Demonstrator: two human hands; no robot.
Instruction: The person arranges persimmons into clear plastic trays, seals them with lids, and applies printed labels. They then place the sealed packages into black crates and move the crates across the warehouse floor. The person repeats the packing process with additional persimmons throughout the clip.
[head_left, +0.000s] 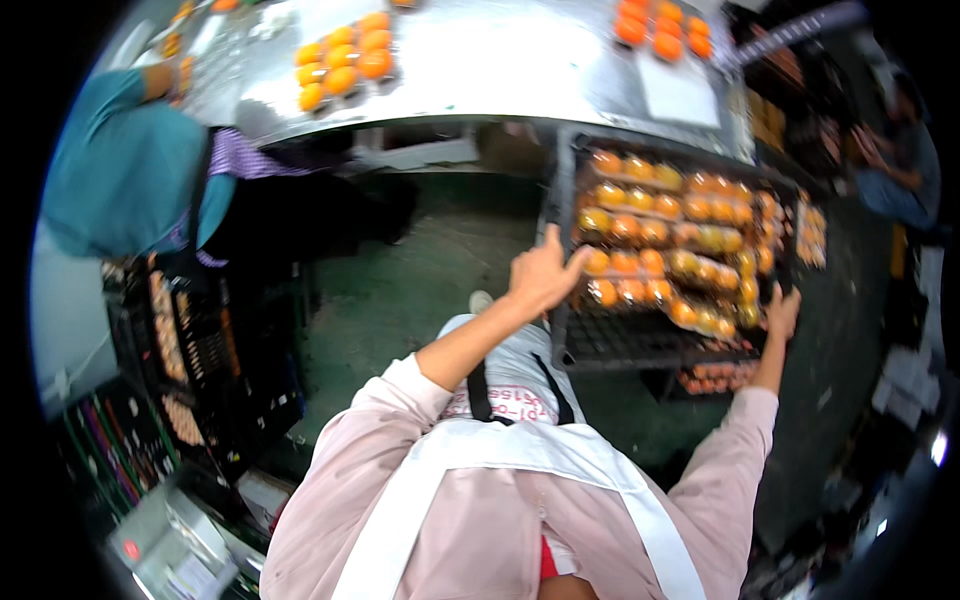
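Note:
A black plastic crate stands at the right beside the metal table, holding many clear packs of orange and yellow-green round fruit. My left hand grips its near left side, the thumb over the rim. On the opposite side, my right hand is closed around the crate's right edge; part of its fingers is hidden. The packs lie in uneven rows, some askew, and the black grid floor shows at the crate's lower end. Below the crate, more packed fruit is partly visible.
The metal table bears packs of orange fruit at left and more at right, near a white sheet. A co-worker in teal is at left, above stacked crates. Another person sits at far right.

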